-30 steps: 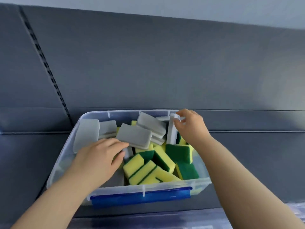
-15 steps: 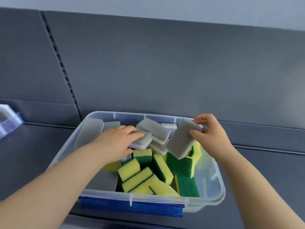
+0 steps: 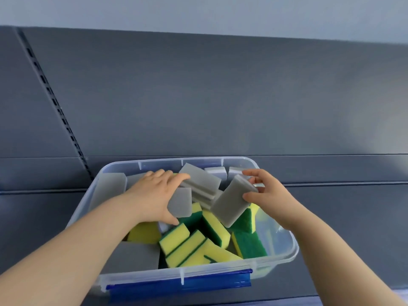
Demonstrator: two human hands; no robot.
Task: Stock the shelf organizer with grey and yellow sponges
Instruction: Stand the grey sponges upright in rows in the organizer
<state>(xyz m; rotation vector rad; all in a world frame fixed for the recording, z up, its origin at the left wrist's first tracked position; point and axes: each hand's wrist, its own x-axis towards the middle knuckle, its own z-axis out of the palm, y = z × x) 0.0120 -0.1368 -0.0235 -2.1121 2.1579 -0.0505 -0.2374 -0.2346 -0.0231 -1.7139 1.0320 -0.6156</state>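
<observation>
Inside the clear bin [image 3: 284, 259], the right hand [image 3: 268, 195] pinches a tilted grey sponge [image 3: 231, 204] at 2 o'clock; the left hand [image 3: 154, 195] clasps another grey sponge [image 3: 180, 203] at 10, with yellow sponges [image 3: 187, 246] piled at 6.

This looks like a shop: dark grey metal shelving with a slotted upright [image 3: 56, 102] and back panels [image 3: 220, 96], and a clear plastic bin [image 3: 287, 252] full of sponges [image 3: 187, 246] as stock.

There is one view only, from the person's head. It looks forward and down, close over a clear bin [image 3: 284, 255] against a grey shelving back panel [image 3: 220, 96].
</observation>
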